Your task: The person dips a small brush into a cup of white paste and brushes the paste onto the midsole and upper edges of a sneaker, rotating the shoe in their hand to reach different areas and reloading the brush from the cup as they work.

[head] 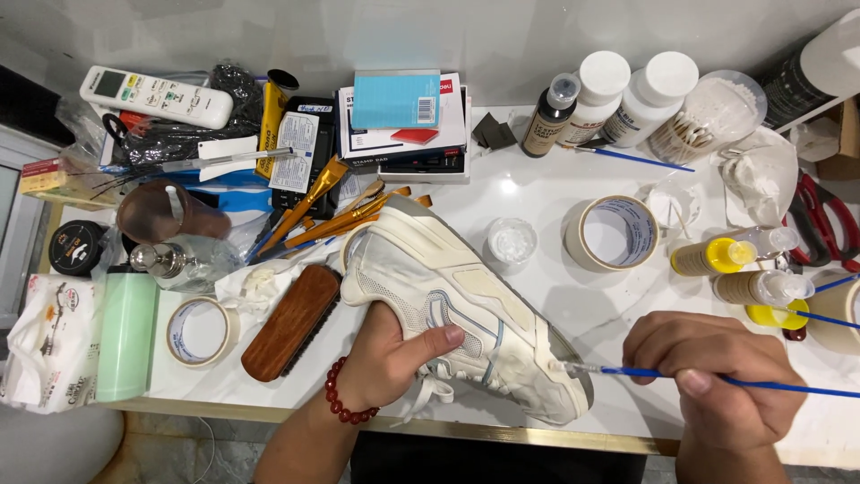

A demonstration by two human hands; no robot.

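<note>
Left hand (385, 358) clamps the cream sneaker (466, 309) tilted off the desk (573, 305), near centre — toe exposed to the blue brush (717, 380) pinched in the right hand (717, 376).

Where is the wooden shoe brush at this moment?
In the head view the wooden shoe brush lies on the white table, left of centre, between a roll of masking tape and the cream sneaker held by the left hand.

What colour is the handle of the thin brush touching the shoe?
Blue: the paintbrush handle in the right hand shows clearly in the head view.
</note>
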